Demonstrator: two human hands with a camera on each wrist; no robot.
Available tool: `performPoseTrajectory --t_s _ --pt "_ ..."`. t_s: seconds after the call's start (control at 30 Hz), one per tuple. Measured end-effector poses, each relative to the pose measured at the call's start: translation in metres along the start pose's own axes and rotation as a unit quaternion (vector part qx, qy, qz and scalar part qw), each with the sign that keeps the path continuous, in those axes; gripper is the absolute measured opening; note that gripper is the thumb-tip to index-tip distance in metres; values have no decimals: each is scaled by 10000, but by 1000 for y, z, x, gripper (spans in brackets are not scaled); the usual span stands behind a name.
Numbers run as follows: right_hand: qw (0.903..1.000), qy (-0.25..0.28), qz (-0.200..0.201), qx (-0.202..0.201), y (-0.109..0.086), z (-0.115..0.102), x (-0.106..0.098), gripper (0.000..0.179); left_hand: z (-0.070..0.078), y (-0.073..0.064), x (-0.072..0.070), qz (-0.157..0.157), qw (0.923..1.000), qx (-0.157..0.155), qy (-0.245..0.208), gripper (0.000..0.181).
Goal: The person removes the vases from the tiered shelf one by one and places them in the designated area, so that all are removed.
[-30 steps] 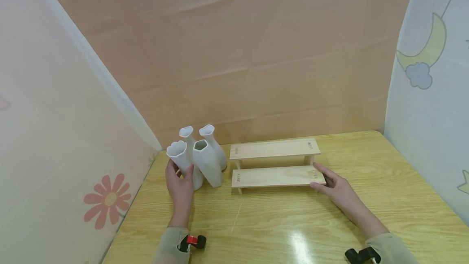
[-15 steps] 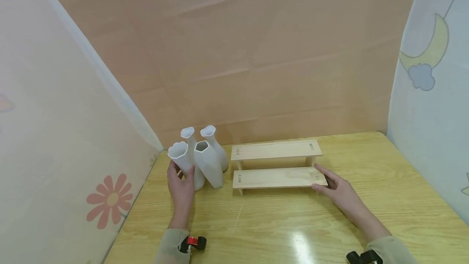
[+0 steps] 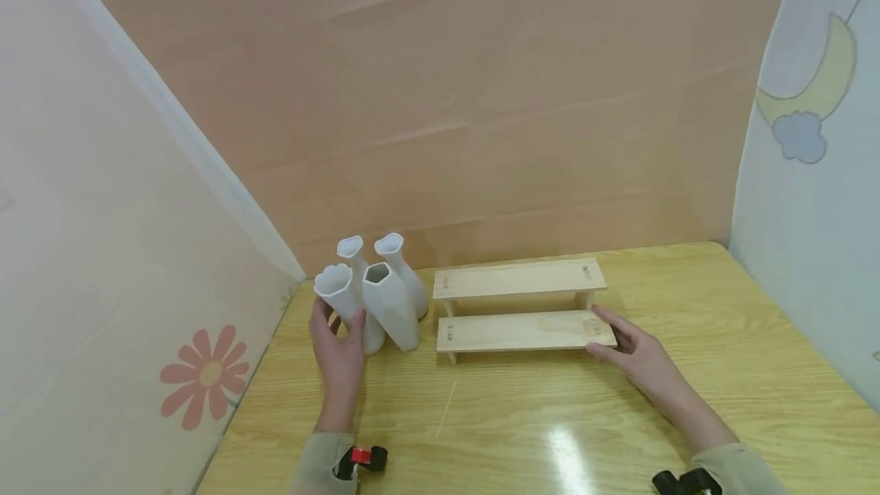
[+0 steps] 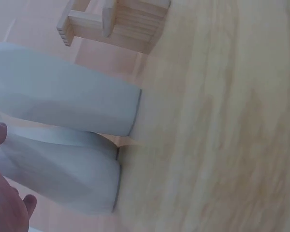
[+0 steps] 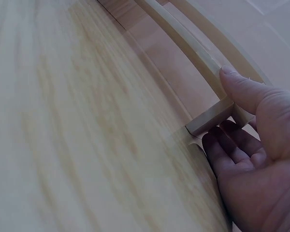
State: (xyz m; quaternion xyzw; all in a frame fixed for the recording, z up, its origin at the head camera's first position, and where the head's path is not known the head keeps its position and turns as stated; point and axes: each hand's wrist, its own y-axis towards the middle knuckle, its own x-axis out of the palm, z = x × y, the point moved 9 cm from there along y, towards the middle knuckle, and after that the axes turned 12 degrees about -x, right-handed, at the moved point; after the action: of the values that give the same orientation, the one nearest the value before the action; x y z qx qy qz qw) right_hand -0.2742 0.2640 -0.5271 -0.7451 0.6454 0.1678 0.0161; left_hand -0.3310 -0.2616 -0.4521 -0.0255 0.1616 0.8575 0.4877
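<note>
My left hand (image 3: 340, 350) holds a white vase (image 3: 347, 304) with a scalloped rim, thumb on its right side and fingers round its left. The vase stands on the wooden table; its base shows in the left wrist view beside a second vase (image 4: 67, 92). In the head view this faceted vase (image 3: 392, 308) has an angular mouth. Two narrow-necked white vases stand behind, one partly hidden (image 3: 352, 250), the other at right (image 3: 407, 273). My right hand (image 3: 635, 354) grips the right end of a two-tier wooden stand's lower shelf (image 3: 516, 332), thumb at the front edge (image 5: 183, 46).
The stand's upper shelf (image 3: 516, 279) sits behind and above the lower one, near the back edge of the table (image 3: 509, 418). A brown sheet (image 3: 447, 98) hangs behind. Patterned panels rise at left (image 3: 124, 250) and right (image 3: 818, 235).
</note>
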Motion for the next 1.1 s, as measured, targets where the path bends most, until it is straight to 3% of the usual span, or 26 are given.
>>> performPoseTrajectory --t_s 0.27,0.47,0.6,0.73,0.9,1.0,1.1 --pt "10000 -92 -11 3 1 0 -4 86 23 -6 -12 270 9976 378 514 88" --pt "9997 -242 -10 -5 2 -2 -8 90 54 -19 -17 399 9915 940 812 90" --pt "9980 -632 52 49 1 -10 -14 93 78 -34 -13 410 9828 1553 915 89" --pt "9940 -1080 141 -63 -1 -22 -19 92 104 -54 -1 376 9627 2366 1260 79" --pt "9831 -1803 228 -201 -3 -43 -24 93 129 -77 22 303 9257 3417 1593 71" --pt "9733 -2243 273 -393 -3 -57 -25 92 139 -87 33 274 9102 3789 1651 71" --pt "9616 -2652 341 -621 -3 -70 -24 89 143 -93 44 160 8998 3994 1747 69"
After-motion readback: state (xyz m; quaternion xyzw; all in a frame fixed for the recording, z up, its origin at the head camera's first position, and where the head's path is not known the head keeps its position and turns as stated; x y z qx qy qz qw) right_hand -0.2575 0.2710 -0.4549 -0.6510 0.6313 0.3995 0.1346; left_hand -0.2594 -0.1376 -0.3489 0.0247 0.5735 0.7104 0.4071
